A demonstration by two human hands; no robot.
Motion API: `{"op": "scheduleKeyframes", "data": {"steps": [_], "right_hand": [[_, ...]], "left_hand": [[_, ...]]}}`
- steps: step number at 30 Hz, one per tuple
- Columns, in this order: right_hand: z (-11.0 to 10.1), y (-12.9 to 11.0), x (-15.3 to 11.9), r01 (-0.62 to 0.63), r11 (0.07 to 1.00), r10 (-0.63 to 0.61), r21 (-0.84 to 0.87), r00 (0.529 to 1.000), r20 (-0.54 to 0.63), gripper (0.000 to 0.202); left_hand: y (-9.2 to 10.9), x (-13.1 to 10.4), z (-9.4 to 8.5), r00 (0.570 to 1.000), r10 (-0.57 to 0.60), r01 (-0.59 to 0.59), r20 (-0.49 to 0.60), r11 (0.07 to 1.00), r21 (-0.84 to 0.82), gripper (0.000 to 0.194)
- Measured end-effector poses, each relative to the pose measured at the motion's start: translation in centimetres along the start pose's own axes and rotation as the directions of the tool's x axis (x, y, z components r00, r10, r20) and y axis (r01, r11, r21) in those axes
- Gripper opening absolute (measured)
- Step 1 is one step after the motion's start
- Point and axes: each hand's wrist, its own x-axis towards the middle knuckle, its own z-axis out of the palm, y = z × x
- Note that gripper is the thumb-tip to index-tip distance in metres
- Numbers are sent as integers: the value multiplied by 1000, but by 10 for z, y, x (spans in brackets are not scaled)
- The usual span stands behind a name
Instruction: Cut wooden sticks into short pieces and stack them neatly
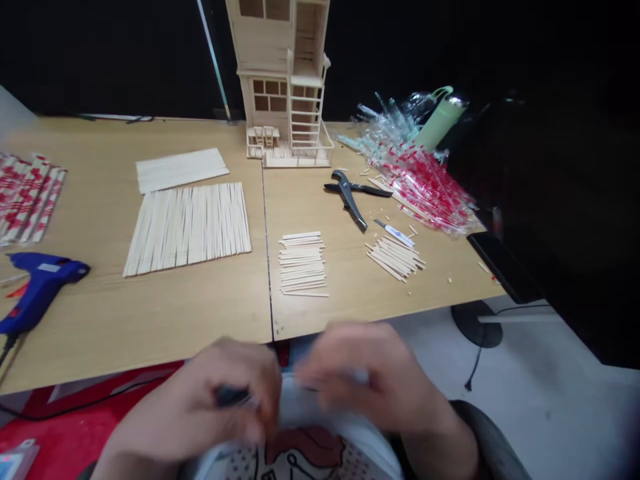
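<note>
Item in hand: a small dark object (231, 396), lower centre of the frame, below the table edge and over my lap; too blurred to identify. My left hand (220, 400) curls round it, fingers closed on it. My right hand (370, 380) sits just beside, fingers bent inward toward something pale and thin; motion blur hides whether they grip it, so I cannot tell.

Risk: both hands work off the table (150, 320), above my lap, so anything that slips would likely drop to the floor; the cause would be a loose hold in quick movement.

Nearest stock, centre of frame: a neat stack of short wooden sticks (303, 263); right of it a looser pile of cut sticks (395, 257), touching a small white-and-blue craft knife (397, 233).

Above those: black cutting pliers (353, 197), lying open.

Centre left: a mat of long sticks laid side by side (189, 227), a flat wooden sheet (181, 169) just above.

Top centre: a stick-built model house (285, 80), upright.

Upper right: crumpled red-printed wrappers (425, 180) and a green bottle (440, 120).

Left edge: a blue glue gun (35, 287), more wrapped sticks (27, 197)
</note>
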Motion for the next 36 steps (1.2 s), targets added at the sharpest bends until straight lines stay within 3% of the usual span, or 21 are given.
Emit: {"op": "scheduleKeyframes", "data": {"steps": [1, 2, 3, 4, 6, 11, 16, 21, 23, 25, 27, 30, 36], "right_hand": [[4, 15, 15, -21, 999, 19, -32, 998, -59, 24], [7, 29, 26, -52, 996, 41, -77, 990, -134, 27], [9, 41, 35, -104, 987, 73, -125, 969, -235, 30], [11, 52, 39, -124, 976, 71, -182, 959, -273, 32], [11, 66, 43, -138, 956, 68, -259, 962, -263, 35], [4, 79, 47, -84, 952, 48, -294, 991, -126, 14], [2, 85, 59, -101, 939, 58, -328, 989, -140, 10], [-3, 87, 62, -116, 939, 55, -323, 980, -191, 10], [-5, 89, 63, -135, 931, 53, -339, 970, -239, 20], [-6, 92, 66, -154, 910, 60, -385, 968, -244, 42], [-5, 96, 70, -170, 875, 96, -454, 979, -180, 61], [-1, 99, 73, -171, 821, 168, -545, 984, -56, 74], [3, 96, 71, -113, 812, 166, -573, 985, 40, 79]], "left_hand": [[-7, 13, 1, 999, -23, 24, -30, 999, 45, 30], [-14, 24, 4, 987, -29, 47, -156, 992, 113, 25], [-23, 32, 9, 949, 9, 65, -314, 972, 224, 20], [-31, 38, 14, 913, 79, 80, -400, 927, 366, 18], [-46, 43, 22, 873, 178, 129, -454, 813, 568, 22], [-59, 51, 23, 882, 200, 190, -427, 678, 710, 16], [-56, 64, 20, 888, 199, 206, -415, 635, 744, 8], [-59, 65, 20, 867, 234, 187, -439, 664, 724, 11], [-61, 66, 21, 854, 248, 201, -457, 654, 730, 20], [-63, 69, 23, 854, 245, 232, -459, 612, 756, 41], [-67, 75, 26, 867, 215, 268, -449, 558, 786, 67], [-74, 83, 32, 887, 164, 298, -431, 509, 807, 94], [-85, 91, 38, 918, 174, 242, -356, 464, 852, 102]]}}
